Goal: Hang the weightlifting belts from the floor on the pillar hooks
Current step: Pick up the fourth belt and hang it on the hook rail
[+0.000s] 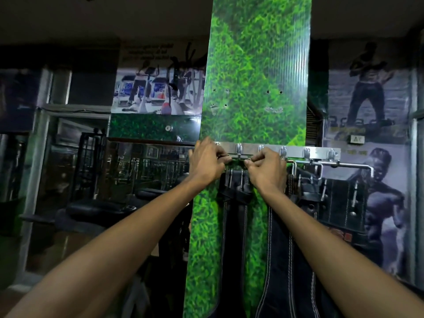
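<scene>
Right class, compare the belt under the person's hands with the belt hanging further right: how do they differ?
The belt under the hands has both hands gripping its buckle at a hook; the right-hand belt hangs untouched. The first lies against the green pillar; the other hangs beyond the pillar's edge. Both are dark with pale stitching.

We see a tall green grass-print pillar (pixel 257 65) carrying a horizontal silver metal hook rail (pixel 293 150) with a row of hooks. Hanging from the hooks: black leather weightlifting belts with white stitching (pixel 234 226), flat against the pillar, more to the right.
</scene>
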